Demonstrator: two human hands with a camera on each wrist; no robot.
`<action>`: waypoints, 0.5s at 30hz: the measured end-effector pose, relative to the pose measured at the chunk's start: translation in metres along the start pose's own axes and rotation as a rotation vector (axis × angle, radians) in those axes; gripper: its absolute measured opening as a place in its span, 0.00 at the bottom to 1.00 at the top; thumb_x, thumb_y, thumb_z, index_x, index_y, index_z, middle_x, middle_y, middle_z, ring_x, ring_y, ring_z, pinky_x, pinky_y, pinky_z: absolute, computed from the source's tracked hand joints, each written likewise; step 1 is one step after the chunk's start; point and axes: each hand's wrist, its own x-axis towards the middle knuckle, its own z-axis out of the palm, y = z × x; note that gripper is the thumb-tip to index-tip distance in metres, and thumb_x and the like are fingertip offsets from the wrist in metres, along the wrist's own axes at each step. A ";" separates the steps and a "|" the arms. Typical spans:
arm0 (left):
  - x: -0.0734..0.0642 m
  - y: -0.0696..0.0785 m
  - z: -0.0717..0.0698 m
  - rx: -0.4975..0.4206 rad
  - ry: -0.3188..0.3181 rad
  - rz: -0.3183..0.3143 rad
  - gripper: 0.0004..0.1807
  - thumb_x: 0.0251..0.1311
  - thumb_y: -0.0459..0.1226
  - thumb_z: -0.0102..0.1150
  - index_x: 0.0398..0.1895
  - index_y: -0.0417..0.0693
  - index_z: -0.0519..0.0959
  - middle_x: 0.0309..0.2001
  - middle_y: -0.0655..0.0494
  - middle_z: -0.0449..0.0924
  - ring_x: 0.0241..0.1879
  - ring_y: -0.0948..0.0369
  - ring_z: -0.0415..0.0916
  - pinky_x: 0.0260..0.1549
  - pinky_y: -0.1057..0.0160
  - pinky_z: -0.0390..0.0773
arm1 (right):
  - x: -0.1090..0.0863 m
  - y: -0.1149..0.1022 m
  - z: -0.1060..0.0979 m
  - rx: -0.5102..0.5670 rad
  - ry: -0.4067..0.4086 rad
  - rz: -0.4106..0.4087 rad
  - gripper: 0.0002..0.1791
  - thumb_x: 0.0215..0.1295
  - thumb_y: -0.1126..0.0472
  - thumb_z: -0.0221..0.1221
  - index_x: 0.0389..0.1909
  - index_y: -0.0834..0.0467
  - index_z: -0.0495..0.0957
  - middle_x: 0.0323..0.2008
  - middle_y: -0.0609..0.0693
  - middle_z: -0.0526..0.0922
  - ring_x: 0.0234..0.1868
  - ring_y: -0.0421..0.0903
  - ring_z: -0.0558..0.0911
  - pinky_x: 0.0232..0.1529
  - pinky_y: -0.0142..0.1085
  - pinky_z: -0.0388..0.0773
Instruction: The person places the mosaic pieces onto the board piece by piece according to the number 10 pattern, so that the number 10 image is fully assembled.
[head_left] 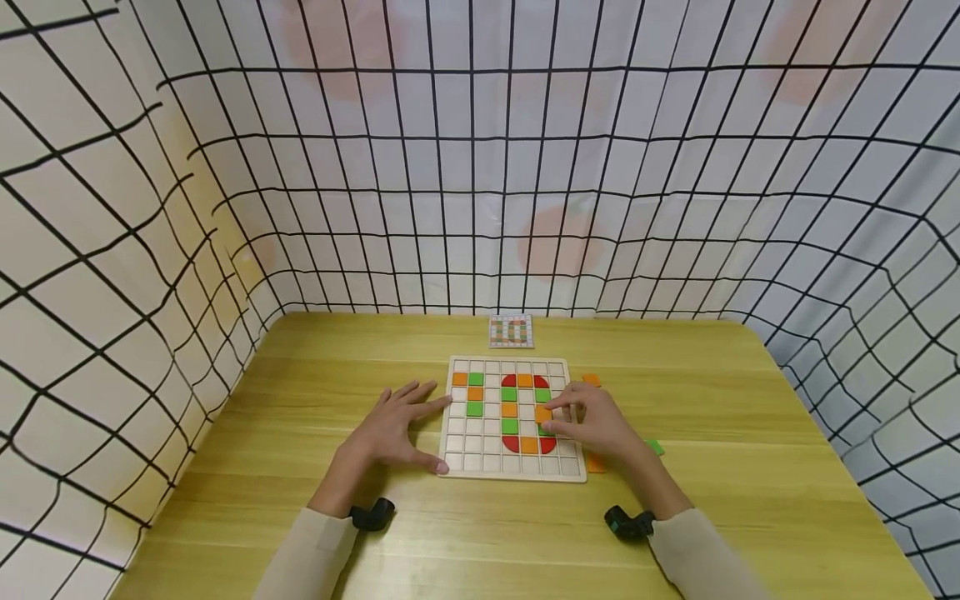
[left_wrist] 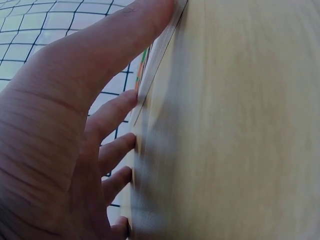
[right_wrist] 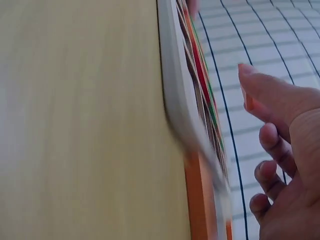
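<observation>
A square grid board [head_left: 489, 463] lies on the table with red, orange and green tiles set in its cells; those on its right half form a ring. My right hand [head_left: 596, 421] pinches an orange tile [head_left: 543, 413] between thumb and forefinger over the ring's right side. In the right wrist view the same orange tile [right_wrist: 248, 100] shows raised above the board, the other fingers curled. My left hand [head_left: 393, 429] lies spread at the board's left edge, its thumb at the lower left corner. In the left wrist view its fingers [left_wrist: 117, 112] are spread out.
Behind the board lies a small pattern card [head_left: 511, 332] with a coloured grid. Loose orange tiles [head_left: 596, 463] and a green tile [head_left: 656, 447] lie to the board's right, partly hidden by my right hand. A black wire grid with white sheeting [head_left: 480, 167] encloses the table's [head_left: 480, 533] far side and flanks.
</observation>
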 end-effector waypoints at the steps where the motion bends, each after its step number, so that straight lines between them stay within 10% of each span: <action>1: 0.000 0.000 0.000 0.001 0.001 -0.001 0.62 0.34 0.75 0.73 0.78 0.68 0.66 0.82 0.51 0.54 0.82 0.41 0.46 0.75 0.27 0.42 | 0.003 -0.002 0.005 -0.004 0.003 -0.016 0.17 0.56 0.46 0.77 0.44 0.48 0.91 0.33 0.46 0.80 0.35 0.48 0.72 0.34 0.36 0.67; 15: 0.001 -0.002 0.002 0.011 -0.002 -0.012 0.61 0.34 0.76 0.72 0.78 0.70 0.66 0.83 0.52 0.54 0.82 0.42 0.46 0.76 0.28 0.42 | 0.032 -0.045 0.063 -0.053 -0.026 -0.012 0.16 0.56 0.48 0.77 0.45 0.47 0.91 0.38 0.40 0.82 0.38 0.38 0.76 0.41 0.35 0.76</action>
